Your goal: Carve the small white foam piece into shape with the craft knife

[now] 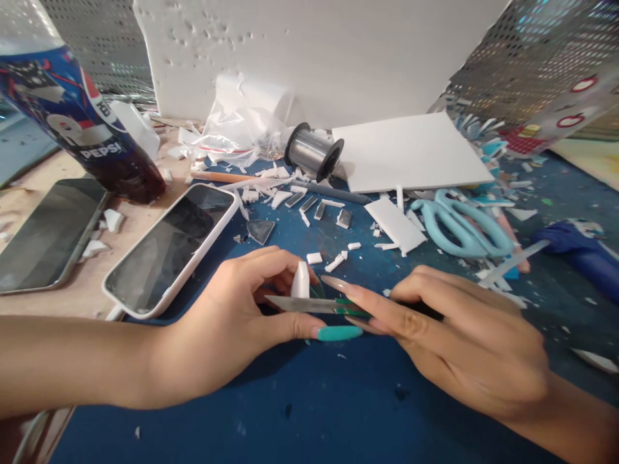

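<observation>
My left hand (227,322) pinches a small white foam piece (300,281) upright on the blue cutting mat (300,406). My right hand (464,335) grips a craft knife with a green handle; its metal blade (294,303) lies flat against the base of the foam piece, pointing left. The two hands meet at the middle of the view, fingertips almost touching. The knife's handle is mostly hidden under my right fingers.
White foam scraps (333,261) litter the mat. Light-blue scissors (459,225), a white foam sheet (411,151), a wire spool (313,151) and a plastic bag (242,122) lie behind. Two phones (174,248) (48,232) and a Pepsi bottle (82,122) sit left.
</observation>
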Action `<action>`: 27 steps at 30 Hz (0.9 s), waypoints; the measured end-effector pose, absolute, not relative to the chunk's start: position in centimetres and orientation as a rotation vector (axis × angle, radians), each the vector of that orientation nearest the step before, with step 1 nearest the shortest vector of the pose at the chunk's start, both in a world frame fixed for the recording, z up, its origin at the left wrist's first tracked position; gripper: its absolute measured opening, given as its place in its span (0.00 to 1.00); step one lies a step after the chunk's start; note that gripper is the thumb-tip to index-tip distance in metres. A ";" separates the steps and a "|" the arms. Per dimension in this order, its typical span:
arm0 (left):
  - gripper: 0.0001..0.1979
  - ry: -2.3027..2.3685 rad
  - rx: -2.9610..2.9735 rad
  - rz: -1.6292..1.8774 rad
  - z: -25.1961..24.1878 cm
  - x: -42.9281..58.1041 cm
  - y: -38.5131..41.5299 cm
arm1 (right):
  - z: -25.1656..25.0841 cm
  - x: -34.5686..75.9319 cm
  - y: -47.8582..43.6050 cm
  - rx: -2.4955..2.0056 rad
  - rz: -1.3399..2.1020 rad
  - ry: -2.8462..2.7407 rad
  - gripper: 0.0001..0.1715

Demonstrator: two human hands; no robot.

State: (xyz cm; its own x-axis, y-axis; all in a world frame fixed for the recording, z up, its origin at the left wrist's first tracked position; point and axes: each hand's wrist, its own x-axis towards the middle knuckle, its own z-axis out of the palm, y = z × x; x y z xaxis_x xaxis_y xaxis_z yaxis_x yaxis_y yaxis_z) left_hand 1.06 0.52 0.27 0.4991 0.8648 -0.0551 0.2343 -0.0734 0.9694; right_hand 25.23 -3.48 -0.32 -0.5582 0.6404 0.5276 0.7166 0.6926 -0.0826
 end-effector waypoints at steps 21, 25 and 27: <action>0.13 0.866 1.314 0.714 0.1 1.0 0.5 | 0.9 24.5 -4.0 -1.129 -0.081 -2.308 0.21; 0.11 0.668 1.162 0.640 0.1 1.2 0.8 | 1.4 24.1 -4.4 -1.308 0.340 -2.094 0.13; 0.11 0.615 1.168 0.614 0.2 1.2 0.9 | 1.4 24.0 -4.5 -1.338 0.560 -2.019 0.10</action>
